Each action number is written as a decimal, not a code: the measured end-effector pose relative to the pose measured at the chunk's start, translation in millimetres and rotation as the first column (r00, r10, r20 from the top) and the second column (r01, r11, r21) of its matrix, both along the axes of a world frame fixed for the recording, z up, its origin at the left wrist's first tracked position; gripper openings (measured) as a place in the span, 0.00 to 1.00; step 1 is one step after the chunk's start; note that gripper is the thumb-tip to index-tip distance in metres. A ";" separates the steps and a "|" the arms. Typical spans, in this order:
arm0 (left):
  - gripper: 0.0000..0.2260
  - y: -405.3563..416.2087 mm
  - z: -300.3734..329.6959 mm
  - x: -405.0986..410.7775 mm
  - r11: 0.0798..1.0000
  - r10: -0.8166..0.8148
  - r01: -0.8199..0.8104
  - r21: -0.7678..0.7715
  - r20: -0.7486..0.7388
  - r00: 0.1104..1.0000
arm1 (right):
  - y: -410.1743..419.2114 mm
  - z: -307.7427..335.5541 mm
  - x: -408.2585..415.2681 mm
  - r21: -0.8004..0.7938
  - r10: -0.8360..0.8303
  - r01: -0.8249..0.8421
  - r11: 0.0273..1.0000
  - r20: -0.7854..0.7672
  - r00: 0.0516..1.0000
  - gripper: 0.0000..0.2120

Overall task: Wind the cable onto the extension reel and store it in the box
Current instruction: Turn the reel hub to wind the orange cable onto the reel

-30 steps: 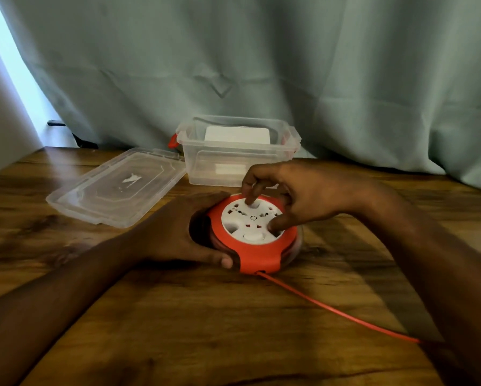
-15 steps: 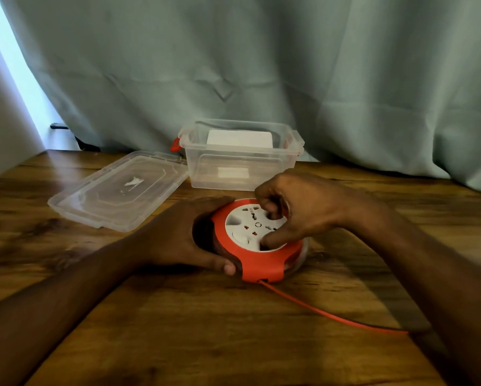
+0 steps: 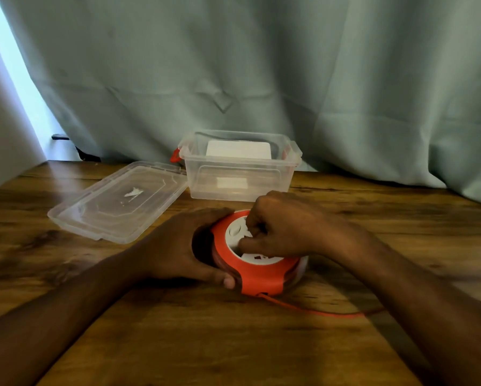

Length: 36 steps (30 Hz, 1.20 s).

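Writing that can be read there is none: the white patch on the near wall of the box (image 3: 238,174) and the white mark on the lid (image 3: 116,200) are too blurred to make out. One extension reel (image 3: 257,270), orange with a white socket face, lies flat on the wooden table (image 3: 178,344), near the middle and just in front of the box. One left hand (image 3: 178,246) grips the reel's left edge, fingers curled round the far side and thumb pressed on the near side. One right hand (image 3: 284,229) rests on top of the white face, fingers curled down onto it; what exactly they pinch cannot be told. One orange cable (image 3: 317,312) runs out from the near edge of the reel and trails right along the table, passing under the right forearm. One clear plastic box with red latches stands open at the far side, a white block inside it. One clear lid lies flat to the left of the box, touching or nearly touching it. A pale green curtain (image 3: 317,79) hangs behind.
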State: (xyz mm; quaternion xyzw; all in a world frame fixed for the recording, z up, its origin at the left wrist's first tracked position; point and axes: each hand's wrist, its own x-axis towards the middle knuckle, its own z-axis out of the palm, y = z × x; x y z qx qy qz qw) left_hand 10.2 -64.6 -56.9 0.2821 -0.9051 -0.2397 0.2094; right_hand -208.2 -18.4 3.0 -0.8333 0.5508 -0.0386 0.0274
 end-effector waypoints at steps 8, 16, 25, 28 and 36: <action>0.46 -1.4 -1.7 3.4 1.000 0.014 -0.014 0.007 0.017 1.000 | -3.4 25.0 -31.4 0.165 0.050 -0.073 0.984 0.137 0.989 0.24; 0.46 -1.8 -1.0 4.5 1.000 0.016 -0.017 0.023 0.010 1.000 | -6.1 21.1 -37.9 0.193 0.071 -0.102 0.976 0.163 0.984 0.35; 0.53 -2.3 -2.5 4.8 0.998 0.044 -0.047 0.049 0.062 0.997 | -1.7 23.2 -34.7 0.149 0.086 -0.105 0.983 0.133 0.987 0.37; 0.53 -2.5 -1.9 5.2 0.998 0.046 -0.048 0.047 0.057 0.997 | -1.9 22.7 -32.9 0.124 0.077 -0.090 0.988 0.103 0.992 0.34; 0.51 -1.6 -1.5 5.4 0.998 0.030 -0.032 0.059 0.028 0.999 | -0.5 9.7 -20.2 0.020 0.028 -0.027 0.999 -0.043 0.999 0.22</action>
